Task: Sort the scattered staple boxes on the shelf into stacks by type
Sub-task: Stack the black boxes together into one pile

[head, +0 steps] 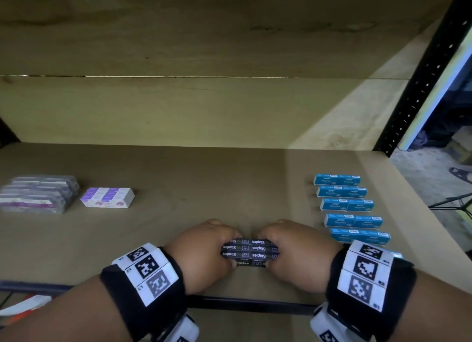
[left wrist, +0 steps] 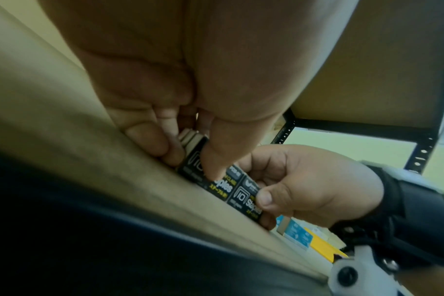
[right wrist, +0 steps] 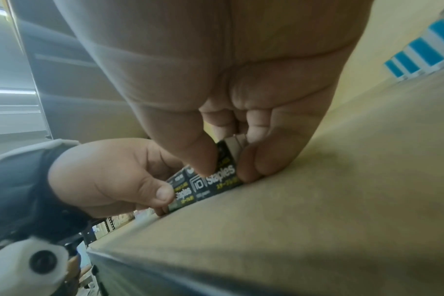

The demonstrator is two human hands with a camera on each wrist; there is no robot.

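Gripping the black boxes (head: 250, 251) from both ends, the left hand (head: 201, 252) and right hand (head: 297, 249) are shown with fingers (left wrist: 150, 138) curled round the short faces and thumbs laid on the near side. The block is held between the two sets of fingers, resting on the shelf (head: 178, 188) near its front edge, its long axis running hand to hand. Neither hand is nearer. The blue boxes (head: 347, 206) are seen just right of the right fingers; the purple boxes (head: 107, 197) lie well left of the left fingers.
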